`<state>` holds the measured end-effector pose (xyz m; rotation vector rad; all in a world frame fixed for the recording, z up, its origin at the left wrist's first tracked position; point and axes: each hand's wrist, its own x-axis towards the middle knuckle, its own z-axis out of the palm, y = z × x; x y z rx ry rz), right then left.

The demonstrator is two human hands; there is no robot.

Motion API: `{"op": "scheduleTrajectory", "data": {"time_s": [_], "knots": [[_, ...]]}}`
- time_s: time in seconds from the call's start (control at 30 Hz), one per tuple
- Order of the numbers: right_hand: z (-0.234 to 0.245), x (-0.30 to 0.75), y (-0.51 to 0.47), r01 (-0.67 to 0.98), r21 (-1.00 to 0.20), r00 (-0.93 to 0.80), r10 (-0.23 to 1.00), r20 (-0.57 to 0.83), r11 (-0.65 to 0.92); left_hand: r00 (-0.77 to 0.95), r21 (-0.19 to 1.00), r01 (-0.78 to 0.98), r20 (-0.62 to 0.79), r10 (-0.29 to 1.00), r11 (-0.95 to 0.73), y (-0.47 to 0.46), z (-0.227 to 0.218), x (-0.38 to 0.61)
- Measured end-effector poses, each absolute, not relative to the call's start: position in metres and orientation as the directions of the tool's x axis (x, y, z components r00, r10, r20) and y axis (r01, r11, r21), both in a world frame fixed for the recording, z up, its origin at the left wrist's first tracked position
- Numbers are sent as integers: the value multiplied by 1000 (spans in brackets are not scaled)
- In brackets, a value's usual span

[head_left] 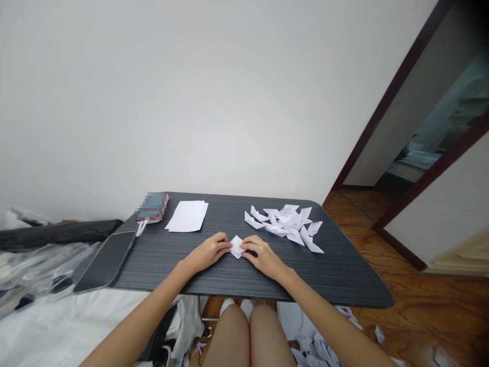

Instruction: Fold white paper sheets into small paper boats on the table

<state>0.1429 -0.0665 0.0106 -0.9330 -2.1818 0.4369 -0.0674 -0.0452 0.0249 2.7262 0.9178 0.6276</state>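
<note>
Item: folded paper piece (237, 246), white, small, roughly diamond-shaped with a point toward the wall. Its creases and layers are too small to make out. Lies flat on the near-middle of the worktop (336, 275), directly between the two hands.

Left hand (208, 252): palm down on the worktop, fingers (225, 247) closed onto the piece's left edge and grasping it. The fingertips cover that edge.

Right hand (263, 256): palm down, mirrored, fingers (249, 246) grasping the right edge. The paper under the tips is hidden. Only the middle and the far point of the piece show between the two sets of fingers.

Beyond the right hand, well apart from the piece: heap of folded paper shapes (286, 223), white, overlapping. Single ones cannot be counted.

Beyond the left hand: stack of flat white sheets (187, 215), slightly fanned.

Far left corner: blurred-out object (152, 206), identity not readable, with a white loop (140, 228) hanging from it toward the phone.

Left edge: phone (107, 260), dark screen up, overhanging the worktop's rim.

Below the worktop: knees and white socks, partly cut off by the frame. Paper scraps (317, 349) litter the wooden floor (420, 311).
</note>
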Motion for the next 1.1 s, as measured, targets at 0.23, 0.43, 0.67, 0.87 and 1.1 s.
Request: {"op": "scheduleTrajectory", "data": {"time_s": [0.23,0.43,0.67,0.87,1.1], "knots": [[10,142,-59,498,-617,-432,791,433,609,696,303,550,350,627,-778,-48,22,-64],[10,136,-50,608,-647,-316,887,336,461,561,403,616,378,736,-677,-47,17,-60],[19,132,-44,717,-536,-380,895,234,445,515,497,602,356,780,-625,-45,19,-54],[30,130,-38,787,-493,-388,919,72,371,385,550,682,289,876,-482,-42,19,-54],[36,121,-30,895,-343,-330,940,-84,283,315,432,815,229,921,-386,-42,18,-48]]}}
